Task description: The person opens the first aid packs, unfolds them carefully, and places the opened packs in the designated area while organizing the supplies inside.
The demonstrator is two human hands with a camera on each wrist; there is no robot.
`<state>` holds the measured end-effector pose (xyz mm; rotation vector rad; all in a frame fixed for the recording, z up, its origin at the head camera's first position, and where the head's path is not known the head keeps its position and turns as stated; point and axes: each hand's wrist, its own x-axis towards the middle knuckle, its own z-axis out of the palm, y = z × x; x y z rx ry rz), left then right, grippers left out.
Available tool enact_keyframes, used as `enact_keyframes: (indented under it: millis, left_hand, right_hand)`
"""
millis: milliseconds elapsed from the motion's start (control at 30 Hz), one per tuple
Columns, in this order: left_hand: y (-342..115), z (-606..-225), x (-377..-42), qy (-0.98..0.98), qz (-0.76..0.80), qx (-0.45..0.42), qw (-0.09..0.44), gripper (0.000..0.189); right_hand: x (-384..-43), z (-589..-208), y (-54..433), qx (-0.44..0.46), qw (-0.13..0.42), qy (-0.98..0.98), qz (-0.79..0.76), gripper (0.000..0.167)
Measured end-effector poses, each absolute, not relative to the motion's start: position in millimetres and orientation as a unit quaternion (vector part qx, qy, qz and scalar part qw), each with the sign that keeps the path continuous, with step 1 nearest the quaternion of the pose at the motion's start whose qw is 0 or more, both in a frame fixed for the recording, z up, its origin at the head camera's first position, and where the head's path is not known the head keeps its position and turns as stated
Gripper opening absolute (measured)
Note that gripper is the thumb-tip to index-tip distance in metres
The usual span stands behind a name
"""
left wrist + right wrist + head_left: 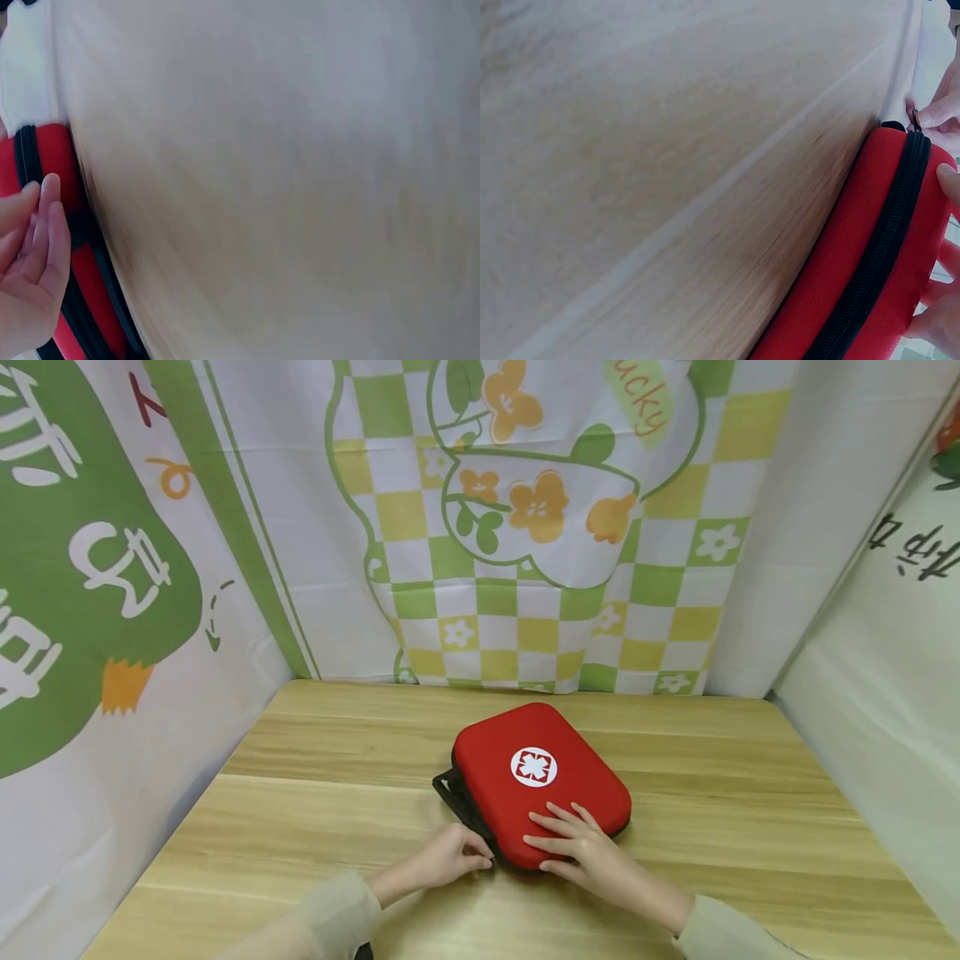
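Observation:
A red first-aid case (543, 785) with a white round emblem lies flat on the wooden table, turned at an angle. Its black carry handle (453, 792) sticks out on the left side. At the near left corner my left hand (448, 857) pinches a small dark zipper pull (916, 118) between thumb and fingertips. My right hand (592, 853) rests on the lid near the front edge, fingers spread and fairly straight. A black zipper (877, 251) runs along the case's side, and its teeth look joined in the right wrist view.
The wooden table (330, 752) stretches out on both sides of the case. Printed cloth (517, 610) hangs behind it, with more cloth at the left and right. A small black object (363, 952) shows by the left sleeve at the near edge.

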<state>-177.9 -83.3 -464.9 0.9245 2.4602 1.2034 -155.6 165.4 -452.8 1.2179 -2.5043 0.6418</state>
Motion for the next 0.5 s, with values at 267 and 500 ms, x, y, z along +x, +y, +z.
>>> enact_keyframes:
  millis: [267, 500]
  left_hand:
    - [-67.5, -463.4, -161.1, 0.845, 0.413, 0.313, 0.133, 0.004]
    - [-53.5, -459.5, -151.3, 0.860, 0.367, 0.335, 0.117, 0.004]
  right_hand:
    - [-156.1, -454.4, 165.7, 0.418, 0.142, -0.869, 0.223, 0.040]
    - [-155.9, -456.5, 164.8, 0.424, 0.164, -0.863, 0.221, 0.039]
